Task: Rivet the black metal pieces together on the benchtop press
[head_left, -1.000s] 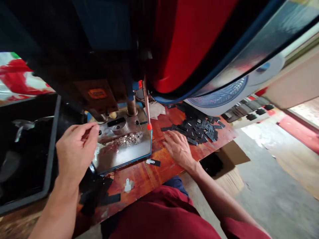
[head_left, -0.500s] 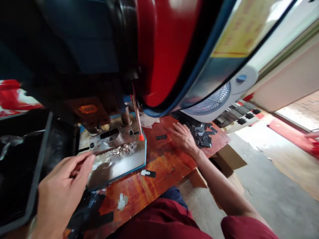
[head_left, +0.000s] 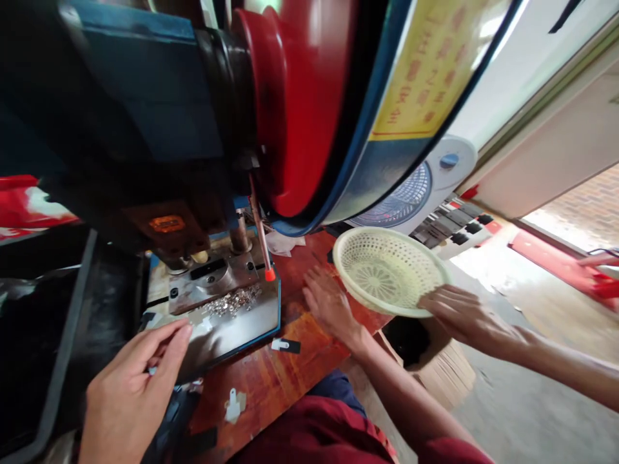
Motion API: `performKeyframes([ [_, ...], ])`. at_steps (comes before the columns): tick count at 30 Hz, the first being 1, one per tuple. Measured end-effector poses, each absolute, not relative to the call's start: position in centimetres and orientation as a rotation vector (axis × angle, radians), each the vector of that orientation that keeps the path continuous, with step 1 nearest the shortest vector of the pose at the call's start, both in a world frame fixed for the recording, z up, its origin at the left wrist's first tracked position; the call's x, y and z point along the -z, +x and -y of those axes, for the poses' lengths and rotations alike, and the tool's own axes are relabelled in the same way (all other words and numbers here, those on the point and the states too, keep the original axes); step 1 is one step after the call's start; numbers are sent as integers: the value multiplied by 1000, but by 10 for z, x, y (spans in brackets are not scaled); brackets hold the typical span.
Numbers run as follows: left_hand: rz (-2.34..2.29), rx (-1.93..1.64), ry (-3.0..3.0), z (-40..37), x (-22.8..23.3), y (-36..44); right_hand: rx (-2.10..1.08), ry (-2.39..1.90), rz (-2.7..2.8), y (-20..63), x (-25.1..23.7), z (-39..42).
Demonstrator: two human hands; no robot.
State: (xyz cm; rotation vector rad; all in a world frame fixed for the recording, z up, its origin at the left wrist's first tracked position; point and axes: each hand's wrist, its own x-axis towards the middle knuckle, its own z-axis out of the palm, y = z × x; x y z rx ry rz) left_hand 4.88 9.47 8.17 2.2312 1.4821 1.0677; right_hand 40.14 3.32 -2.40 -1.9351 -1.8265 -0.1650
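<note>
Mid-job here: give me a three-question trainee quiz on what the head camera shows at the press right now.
1. True or false: the cream basket is held by the wearer's own right hand.
2. Which lies on the press's metal plate? A) a heap of small shiny metal bits B) a screwdriver C) a glove
3. What does the left hand touch?

Key
1. False: another person's hand, reaching in from the right, grips its rim; the wearer's right hand lies flat on the wooden bench beside the basket.
2. A
3. Its fingertips rest at the plate's near left edge; whether they pinch a part cannot be told.
</note>
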Motion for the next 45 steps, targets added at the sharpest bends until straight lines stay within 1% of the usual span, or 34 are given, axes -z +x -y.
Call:
performKeyframes([
  [3, -1481, -1017, 2153, -89, -87, 50, 157, -1675, 1913, 348, 17, -18],
  [5, -1477, -1007, 2152, -87, -84, 46, 134, -1503, 1916, 327, 1, -5],
  [7, -1475, -1007, 2145, -84, -79, 42, 213, -1394, 1882, 320, -19, 5],
  [9, -1474, -1006, 2128, -78, -75, 40, 416, -1482, 1841, 325, -34, 9],
  [11, -1475, -997, 2106, -71, -74, 41, 571, -1718, 1844, 338, -41, 8],
  [13, -1480, -997, 2086, -63, -74, 43, 574, -1896, 1946, 355, -39, 1],
  [17, -1501, -992, 2015, -49, -73, 42, 470, -1943, 2131, 383, -31, -22],
  [20, -1532, -966, 1968, -40, -68, 33, 553, -1962, 1982, 382, -36, -28],
  [21, -1551, -961, 1953, -37, -66, 30, 538, -1939, 1948, 378, -38, -26],
  [22, -1574, -958, 1938, -34, -65, 27, 461, -1894, 1970, 372, -38, -21],
  [26, -1646, -948, 1887, -25, -56, 15, -92, -1704, 2296, 347, -16, 4],
  [29, -1663, -913, 1822, -21, -49, 9, -172, -1835, 2273, 337, 13, 10],
  [32, -1695, -893, 1756, -18, -42, 6, -241, -1820, 2171, 333, 26, 9],
  [34, -1715, -893, 1735, -17, -39, 3, -369, -1731, 2146, 335, 19, 10],
  [37, -1712, -867, 1730, -16, -34, 1, -561, -1616, 2132, 355, -13, 12],
  [39, -1699, -850, 1728, -16, -33, 2, -437, -1756, 2003, 377, -40, 10],
  [42, -1696, -861, 1721, -18, -35, 7, -19, -2094, 1739, 403, -71, -2],
  [44, -1678, -881, 1732, -21, -39, 13, 189, -2122, 1702, 403, -79, -12],
  [45, -1658, -898, 1747, -24, -42, 17, 217, -2042, 1739, 396, -79, -17],
])
